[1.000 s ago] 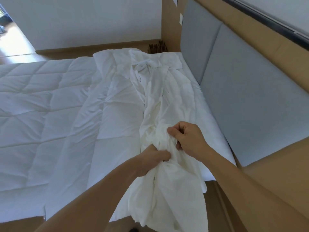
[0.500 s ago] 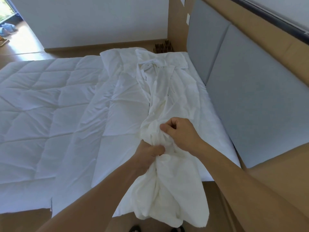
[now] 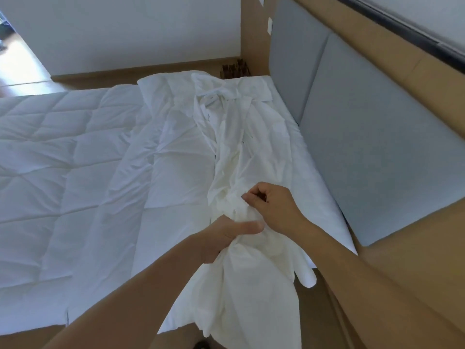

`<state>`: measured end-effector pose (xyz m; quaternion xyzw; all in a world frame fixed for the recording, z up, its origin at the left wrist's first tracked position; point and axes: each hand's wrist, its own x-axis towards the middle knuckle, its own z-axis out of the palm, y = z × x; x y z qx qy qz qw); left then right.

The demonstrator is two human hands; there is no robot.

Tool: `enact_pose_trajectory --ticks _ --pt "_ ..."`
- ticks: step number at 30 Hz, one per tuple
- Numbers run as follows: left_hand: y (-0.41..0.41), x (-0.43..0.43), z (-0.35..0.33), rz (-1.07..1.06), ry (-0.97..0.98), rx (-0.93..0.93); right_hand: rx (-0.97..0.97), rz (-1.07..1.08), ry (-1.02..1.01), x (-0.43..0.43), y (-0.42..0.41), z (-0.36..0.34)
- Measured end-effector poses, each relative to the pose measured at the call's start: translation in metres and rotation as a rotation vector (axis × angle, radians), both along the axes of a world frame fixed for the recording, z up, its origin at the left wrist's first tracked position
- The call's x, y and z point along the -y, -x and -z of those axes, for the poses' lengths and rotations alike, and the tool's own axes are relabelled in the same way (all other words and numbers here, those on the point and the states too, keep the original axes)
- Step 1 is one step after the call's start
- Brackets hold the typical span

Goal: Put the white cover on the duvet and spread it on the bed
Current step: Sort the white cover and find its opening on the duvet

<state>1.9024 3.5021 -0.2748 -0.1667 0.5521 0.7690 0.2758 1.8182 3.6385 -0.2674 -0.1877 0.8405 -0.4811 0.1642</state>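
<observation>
On the bed [image 3: 324,202], head view: the white cover [image 3: 234,152] lies in a long bunched strip near the gray headboard [image 3: 377,147], & its near end hangs off the bed edge. The L hand [image 3: 226,235] grips the bunch, fingers curled round it w/ the thumb laid on top. The R hand [image 3: 274,210] sits just past it, fingers curled in, thumb & first finger pinching a fold of the cover. The puffy duvet [image 3: 50,159] lies flat, left of the cover.
</observation>
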Motion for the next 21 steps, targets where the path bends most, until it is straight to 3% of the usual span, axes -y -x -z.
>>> enact_pose_trajectory --ticks 6,15,17,21 --pt "0.006 -0.011 0.004 -0.178 0.155 -0.047 0.163 0.139 0.069 -0.008 0.004 -0.003" --pt "0.016 -0.004 -0.005 0.138 0.396 -0.127 -0.001 -0.154 -0.240 -0.032 0.018 0.002" --pt "0.014 -0.006 -0.001 0.035 0.354 -0.183 -0.005 -0.131 -0.193 -0.033 0.022 -0.005" --pt "0.016 -0.013 0.004 -0.147 0.085 -0.228 0.103 0.010 0.030 -0.021 0.019 -0.010"
